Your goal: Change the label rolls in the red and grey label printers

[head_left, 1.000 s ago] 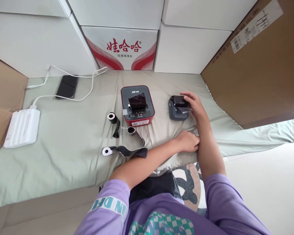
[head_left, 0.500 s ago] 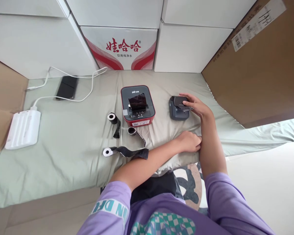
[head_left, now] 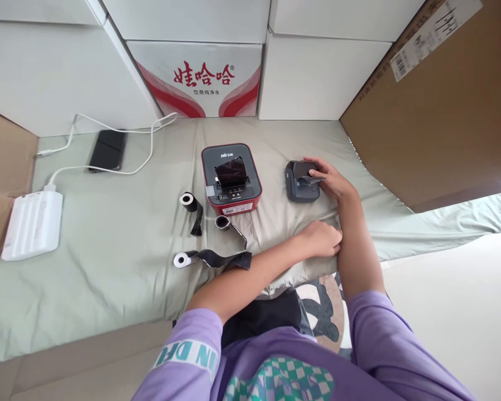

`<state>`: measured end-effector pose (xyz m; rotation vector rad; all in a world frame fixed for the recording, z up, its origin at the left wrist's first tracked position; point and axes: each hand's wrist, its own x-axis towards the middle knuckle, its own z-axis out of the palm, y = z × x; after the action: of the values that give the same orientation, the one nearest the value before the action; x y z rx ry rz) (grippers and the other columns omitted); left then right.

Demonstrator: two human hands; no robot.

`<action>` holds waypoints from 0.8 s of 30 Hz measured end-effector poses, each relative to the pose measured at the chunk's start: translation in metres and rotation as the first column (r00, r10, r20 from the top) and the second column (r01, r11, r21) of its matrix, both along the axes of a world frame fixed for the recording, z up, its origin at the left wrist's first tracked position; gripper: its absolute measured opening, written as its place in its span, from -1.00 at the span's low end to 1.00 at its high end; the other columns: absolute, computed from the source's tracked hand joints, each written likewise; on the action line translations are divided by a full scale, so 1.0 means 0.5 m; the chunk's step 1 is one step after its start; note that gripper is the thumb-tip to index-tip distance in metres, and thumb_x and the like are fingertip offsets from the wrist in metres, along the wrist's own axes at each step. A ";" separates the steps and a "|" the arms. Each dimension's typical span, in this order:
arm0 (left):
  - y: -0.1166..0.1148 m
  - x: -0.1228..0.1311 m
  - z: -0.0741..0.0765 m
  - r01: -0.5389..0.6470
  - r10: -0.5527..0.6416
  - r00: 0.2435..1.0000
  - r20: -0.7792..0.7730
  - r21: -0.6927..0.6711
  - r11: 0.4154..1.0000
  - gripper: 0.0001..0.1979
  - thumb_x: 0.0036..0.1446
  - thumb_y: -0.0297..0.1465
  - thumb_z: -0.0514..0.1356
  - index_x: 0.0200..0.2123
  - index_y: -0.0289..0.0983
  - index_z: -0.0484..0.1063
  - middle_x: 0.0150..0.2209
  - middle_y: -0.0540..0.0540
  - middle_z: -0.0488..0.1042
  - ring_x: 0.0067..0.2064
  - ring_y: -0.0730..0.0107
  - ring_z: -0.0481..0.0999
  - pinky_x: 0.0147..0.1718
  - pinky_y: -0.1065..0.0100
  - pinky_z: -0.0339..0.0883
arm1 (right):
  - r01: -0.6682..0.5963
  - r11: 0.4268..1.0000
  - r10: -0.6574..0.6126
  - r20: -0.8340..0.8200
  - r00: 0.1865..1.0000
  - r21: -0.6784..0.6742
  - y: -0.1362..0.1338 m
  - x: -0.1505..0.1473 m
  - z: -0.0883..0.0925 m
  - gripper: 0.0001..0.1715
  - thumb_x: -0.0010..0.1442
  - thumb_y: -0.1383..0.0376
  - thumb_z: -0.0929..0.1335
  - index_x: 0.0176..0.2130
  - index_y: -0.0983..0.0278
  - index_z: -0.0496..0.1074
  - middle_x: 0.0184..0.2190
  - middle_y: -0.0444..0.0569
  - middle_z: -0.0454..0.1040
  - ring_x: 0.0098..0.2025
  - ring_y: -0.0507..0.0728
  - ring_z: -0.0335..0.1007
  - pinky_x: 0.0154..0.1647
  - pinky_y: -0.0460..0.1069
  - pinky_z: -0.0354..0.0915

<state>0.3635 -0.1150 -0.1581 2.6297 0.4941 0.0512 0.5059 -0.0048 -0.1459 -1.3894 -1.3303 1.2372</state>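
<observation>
My right hand (head_left: 332, 181) is at the upper right of the small, rounded dark grey plastic device (head_left: 302, 188), gripping its top part, thumb over the near side and a finger along the far edge. The device sits on the wrinkled pale green cloth (head_left: 121, 234), to the left of my palm and directly under my fingertips. A thin, dark glossy strip (head_left: 315, 179) sticks out beside my thumb; I cannot tell whether I am pinching it too.

My left hand (head_left: 320, 239) is folded in on itself nearer my body, below the device and apart from it, its knuckles against my right forearm. Whether it encloses anything is hidden.

Left of the device, well clear of my grip, stands the larger red-sided box-shaped machine with a dark grey top (head_left: 232, 178). Three partly unrolled black paper rolls (head_left: 188, 201) lie near it.
</observation>
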 end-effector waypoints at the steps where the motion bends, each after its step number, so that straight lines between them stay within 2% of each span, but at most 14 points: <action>1: -0.008 -0.002 0.021 -0.008 0.007 0.999 -0.048 -0.026 1.000 -0.70 0.38 -0.41 0.11 0.00 -0.41 0.59 -0.11 -0.32 0.69 -0.08 0.01 0.71 -0.23 0.17 0.47 | 0.022 1.000 -0.022 -0.003 1.000 0.015 -0.001 -0.001 -0.002 -0.25 -0.02 -0.05 0.59 0.13 0.05 0.51 0.25 -0.04 0.53 0.17 0.26 0.51 0.16 0.15 0.49; 3: -0.030 -0.014 0.084 -0.029 0.016 0.987 -0.160 -0.076 0.997 -0.73 0.33 -0.50 0.15 0.00 -0.40 0.58 -0.07 -0.32 0.69 -0.08 0.01 0.70 -0.22 0.18 0.46 | 0.074 0.996 -0.075 0.005 0.997 0.040 -0.002 -0.002 -0.002 -0.21 0.00 -0.15 0.55 0.16 0.04 0.48 0.30 -0.01 0.50 0.25 0.30 0.47 0.16 0.17 0.50; 5: -0.057 -0.045 0.170 0.001 -0.023 0.970 -0.241 -0.090 0.996 -0.78 0.29 -0.55 0.22 -0.04 -0.39 0.59 -0.07 -0.31 0.68 -0.06 0.03 0.69 -0.15 0.18 0.43 | 0.127 0.990 -0.128 0.009 0.992 0.064 0.000 -0.003 -0.001 -0.20 0.05 -0.21 0.49 0.17 0.05 0.46 0.26 0.03 0.53 0.28 0.31 0.46 0.14 0.18 0.51; 7: -0.076 -0.101 0.265 0.000 -0.019 0.984 -0.175 -0.110 0.994 -0.76 0.37 -0.47 0.19 0.02 -0.42 0.55 -0.08 -0.32 0.67 -0.09 0.10 0.68 -0.21 0.21 0.41 | 0.165 0.983 -0.166 0.002 0.986 0.083 0.004 -0.003 -0.004 -0.24 0.07 -0.21 0.48 0.15 0.05 0.46 0.19 0.04 0.58 0.29 0.31 0.46 0.13 0.18 0.52; 9: -0.077 -0.185 0.347 -0.047 0.045 0.998 -0.040 -0.043 0.998 -0.78 0.39 -0.46 0.16 0.00 -0.38 0.54 -0.17 -0.22 0.66 -0.16 0.19 0.65 -0.25 0.24 0.36 | 0.185 0.979 -0.185 -0.007 0.983 0.088 0.008 -0.001 -0.011 -0.29 0.09 -0.19 0.49 0.13 0.05 0.47 0.17 0.04 0.60 0.28 0.30 0.47 0.14 0.17 0.52; 11: -0.051 -0.292 0.398 -0.260 0.255 0.960 0.119 0.028 0.965 -0.83 0.39 -0.39 0.16 -0.08 -0.27 0.55 -0.27 -0.10 0.61 -0.23 0.27 0.61 -0.24 0.27 0.31 | 0.202 0.975 -0.201 -0.018 0.979 0.091 0.013 0.000 -0.020 -0.32 0.09 -0.16 0.51 0.11 0.05 0.49 0.16 0.03 0.61 0.25 0.29 0.50 0.16 0.16 0.51; 12: -0.029 -0.350 0.408 -0.415 0.399 0.891 0.218 0.032 0.909 -0.82 0.41 -0.34 0.14 -0.12 -0.23 0.54 -0.32 -0.04 0.58 -0.28 0.34 0.57 -0.25 0.29 0.28 | 0.209 0.974 -0.207 -0.029 0.978 0.092 0.015 0.001 -0.024 -0.33 0.09 -0.15 0.52 0.09 0.05 0.50 0.15 0.02 0.61 0.23 0.29 0.51 0.17 0.16 0.51; 13: -0.001 -0.407 0.409 -0.572 0.544 0.786 0.295 0.013 0.820 -0.84 0.39 -0.29 0.17 -0.18 -0.20 0.53 -0.34 -0.01 0.56 -0.32 0.38 0.52 -0.26 0.29 0.27 | 0.215 0.972 -0.212 -0.040 0.976 0.092 0.017 0.001 -0.027 -0.34 0.07 -0.15 0.53 0.08 0.05 0.52 0.14 0.01 0.62 0.22 0.28 0.52 0.19 0.15 0.50; 15: 0.066 -0.508 0.385 -0.822 0.781 0.513 0.357 -0.059 0.567 -0.84 0.26 -0.23 0.29 -0.25 -0.19 0.51 -0.34 -0.01 0.56 -0.32 0.36 0.49 -0.28 0.30 0.28 | 0.229 0.969 -0.225 -0.060 0.973 0.090 0.020 0.001 -0.032 -0.34 0.03 -0.15 0.56 0.04 0.05 0.54 0.12 0.00 0.64 0.21 0.28 0.54 0.20 0.15 0.51; 16: 0.100 -0.548 0.365 -0.877 0.863 0.433 0.262 -0.100 0.470 -0.78 0.20 -0.16 0.33 -0.25 -0.19 0.53 -0.34 -0.03 0.58 -0.30 0.32 0.49 -0.28 0.29 0.28 | 0.235 0.968 -0.230 -0.066 0.971 0.087 0.021 0.001 -0.034 -0.34 0.02 -0.15 0.57 0.03 0.05 0.55 0.11 -0.01 0.64 0.20 0.28 0.54 0.21 0.15 0.51; 17: 0.132 -0.579 0.343 -0.902 0.913 0.394 0.108 -0.147 0.407 -0.70 0.15 -0.08 0.36 -0.27 -0.19 0.55 -0.35 -0.05 0.59 -0.31 0.28 0.50 -0.31 0.28 0.28 | 0.238 0.968 -0.232 -0.067 0.970 0.085 0.022 0.001 -0.035 -0.35 0.01 -0.15 0.57 0.02 0.05 0.55 0.10 -0.02 0.65 0.20 0.28 0.55 0.22 0.16 0.51; 19: 0.184 -0.612 0.302 -0.898 0.881 0.416 -0.227 -0.252 0.359 -0.58 0.06 0.04 0.37 -0.29 -0.21 0.59 -0.37 -0.09 0.63 -0.27 0.20 0.54 -0.32 0.27 0.27 | 0.247 0.965 -0.241 -0.071 0.968 0.089 0.024 0.001 -0.037 -0.37 0.01 -0.14 0.58 0.00 0.04 0.56 0.09 -0.03 0.66 0.18 0.28 0.57 0.23 0.17 0.51; 20: 0.201 -0.616 0.286 -0.890 0.843 0.438 -0.312 -0.279 0.359 -0.57 0.03 0.05 0.38 -0.32 -0.21 0.60 -0.37 -0.11 0.65 -0.25 0.18 0.56 -0.34 0.28 0.26 | 0.250 0.964 -0.244 -0.075 0.967 0.091 0.025 0.001 -0.038 -0.38 0.01 -0.14 0.58 0.00 0.04 0.57 0.08 -0.04 0.66 0.17 0.28 0.58 0.24 0.18 0.51; 24: 0.220 -0.595 0.261 -0.854 0.764 0.511 -0.394 -0.337 0.397 -0.60 -0.15 -0.01 0.46 -0.41 -0.22 0.63 -0.34 -0.14 0.68 -0.27 0.17 0.61 -0.38 0.29 0.27 | 0.253 0.962 -0.245 -0.085 0.966 0.101 0.031 0.006 -0.045 -0.42 0.02 -0.10 0.58 -0.02 0.06 0.57 0.04 -0.02 0.68 0.14 0.29 0.60 0.22 0.21 0.53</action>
<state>0.0659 -0.0049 -0.0275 1.6368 1.6106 -0.0056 0.5090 0.0106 -0.1682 -1.3730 -1.1185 1.0204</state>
